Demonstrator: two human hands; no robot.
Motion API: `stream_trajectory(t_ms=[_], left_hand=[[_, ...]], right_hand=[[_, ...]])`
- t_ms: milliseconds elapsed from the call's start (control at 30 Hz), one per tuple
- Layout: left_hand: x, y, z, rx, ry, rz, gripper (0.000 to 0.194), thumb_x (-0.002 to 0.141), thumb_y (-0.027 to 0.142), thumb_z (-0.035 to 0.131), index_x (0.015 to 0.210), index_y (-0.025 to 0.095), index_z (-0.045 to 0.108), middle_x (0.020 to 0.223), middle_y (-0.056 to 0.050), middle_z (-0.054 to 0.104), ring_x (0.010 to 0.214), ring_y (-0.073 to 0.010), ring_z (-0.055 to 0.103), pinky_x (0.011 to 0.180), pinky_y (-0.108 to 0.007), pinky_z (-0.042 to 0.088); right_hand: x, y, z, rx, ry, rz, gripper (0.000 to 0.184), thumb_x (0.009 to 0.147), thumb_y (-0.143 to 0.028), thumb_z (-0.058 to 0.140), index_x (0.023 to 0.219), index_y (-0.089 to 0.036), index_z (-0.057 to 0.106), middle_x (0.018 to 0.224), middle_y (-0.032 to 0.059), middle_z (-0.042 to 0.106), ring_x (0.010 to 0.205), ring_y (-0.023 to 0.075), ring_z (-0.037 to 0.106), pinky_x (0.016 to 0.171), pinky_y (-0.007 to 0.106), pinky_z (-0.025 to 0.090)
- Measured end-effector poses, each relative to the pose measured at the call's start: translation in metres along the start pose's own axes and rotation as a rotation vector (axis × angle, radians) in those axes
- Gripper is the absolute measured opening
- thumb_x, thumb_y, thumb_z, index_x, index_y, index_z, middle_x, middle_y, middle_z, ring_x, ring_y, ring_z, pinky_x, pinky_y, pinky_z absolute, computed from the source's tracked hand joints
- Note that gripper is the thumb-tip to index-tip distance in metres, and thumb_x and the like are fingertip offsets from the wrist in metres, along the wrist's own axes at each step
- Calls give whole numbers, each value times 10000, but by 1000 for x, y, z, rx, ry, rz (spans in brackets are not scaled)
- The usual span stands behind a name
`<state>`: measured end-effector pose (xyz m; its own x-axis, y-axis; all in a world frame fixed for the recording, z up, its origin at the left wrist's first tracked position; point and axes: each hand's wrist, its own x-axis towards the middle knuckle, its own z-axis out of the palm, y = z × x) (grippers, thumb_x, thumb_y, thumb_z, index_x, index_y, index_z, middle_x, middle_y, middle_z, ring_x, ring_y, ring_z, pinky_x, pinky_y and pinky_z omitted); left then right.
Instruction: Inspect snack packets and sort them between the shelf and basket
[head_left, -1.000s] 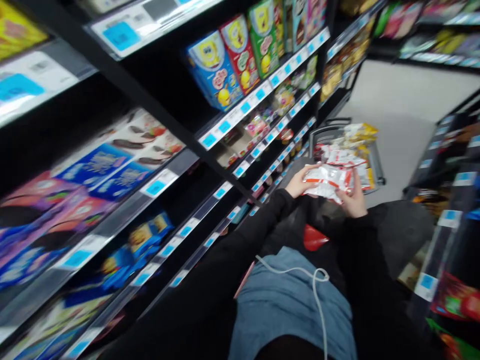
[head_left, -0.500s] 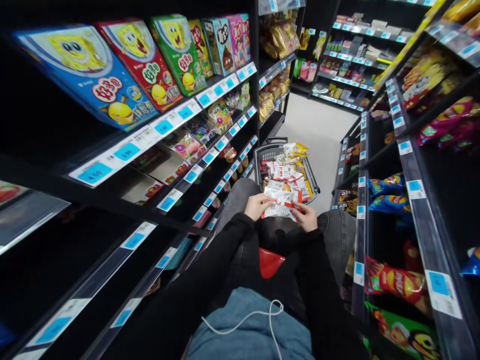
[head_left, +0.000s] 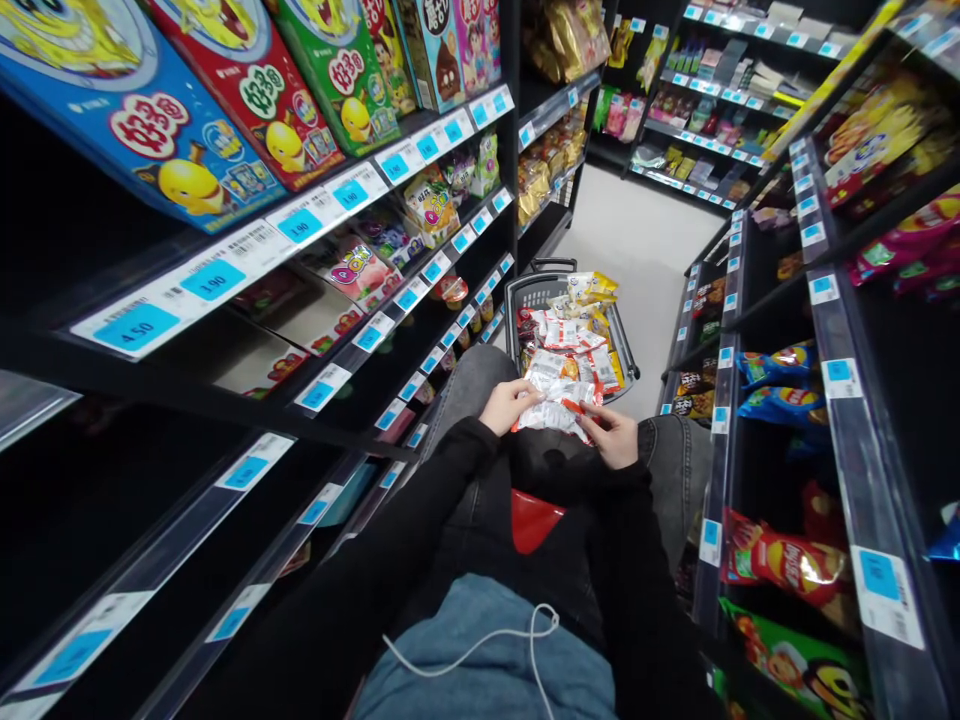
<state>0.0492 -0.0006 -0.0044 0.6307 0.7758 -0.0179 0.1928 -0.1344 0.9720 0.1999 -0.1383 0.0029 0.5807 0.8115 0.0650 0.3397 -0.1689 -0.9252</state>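
1. White, shiny film with red edging wraps the packet (head_left: 551, 413) between the person's hands, over the lap and at the near end of the basket (head_left: 534, 298). Whether it is one packet or several overlapping is hard to tell.
2. The left hand (head_left: 508, 407) has a narrow hold on the packet's left edge, thumb and fingers close together. The right hand (head_left: 615, 438) pinches near its red strip, likewise with little gap.
3. It looks light and soft; the crinkled film would probably slide under dry fingertips. If the contents are crisp snacks, squeezing the middle could crush them, so the flat edges seem the safer hold.
4. Beyond it, more packets crowd the basket, with yellow packets (head_left: 591, 288) toward the far end; these lie close enough to catch on the packet.
5. Knees flank the work: the left knee (head_left: 478, 385) beside the left hand, the right knee (head_left: 676, 455) just beyond the right. They narrow the sideways room.
6. Shelving (head_left: 255, 468) lines the left, with a blue box (head_left: 165, 125) high and near; on the right, a red bag (head_left: 795, 557) lies on a low shelf.
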Motion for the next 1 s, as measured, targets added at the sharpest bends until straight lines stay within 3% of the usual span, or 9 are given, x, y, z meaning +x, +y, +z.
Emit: stream_trajectory(t_ms=[167,300,467,567,733,1000], left_hand=[[2,3,0,-8,-15,0,290,634,404,639,596,117,625,604,5,588,614,-120,501,635,-227,371],[1,8,1,-94,59,-18,290,600,400,667,579,115,619,580,5,589,595,-118,501,623,-226,375],[0,8,0,-180,141,-41,270,577,381,685,582,116,638,548,6,585,558,-113,488,592,-225,367],[0,9,-1,-207,133,-73,268,556,374,696,574,113,639,532,8,579,536,-108,477,567,-222,361],[-1,10,0,-177,47,-30,254,565,359,706,572,113,642,569,-6,600,576,-118,505,608,-227,381],[-2,5,4,-52,29,118,229,654,341,666,575,130,626,674,-18,596,679,-135,534,680,-237,387]], right_hand=[[0,0,1,-7,117,-54,234,663,-404,656,788,-220,729,783,57,720,689,196,636,713,336,507],[4,7,6,350,153,88,294,605,-378,700,816,-172,714,834,76,722,769,214,652,737,358,508],[4,8,10,646,132,204,372,514,-341,755,846,-181,705,799,61,724,650,179,642,649,336,517],[1,3,5,550,121,164,341,510,-292,767,825,-179,706,791,53,721,661,176,636,659,334,513],[0,-6,2,373,223,59,173,593,-313,707,675,-167,666,665,25,678,639,160,599,642,308,482],[7,10,7,339,169,72,262,681,-418,609,655,-179,505,599,-37,523,579,108,476,584,246,386]])
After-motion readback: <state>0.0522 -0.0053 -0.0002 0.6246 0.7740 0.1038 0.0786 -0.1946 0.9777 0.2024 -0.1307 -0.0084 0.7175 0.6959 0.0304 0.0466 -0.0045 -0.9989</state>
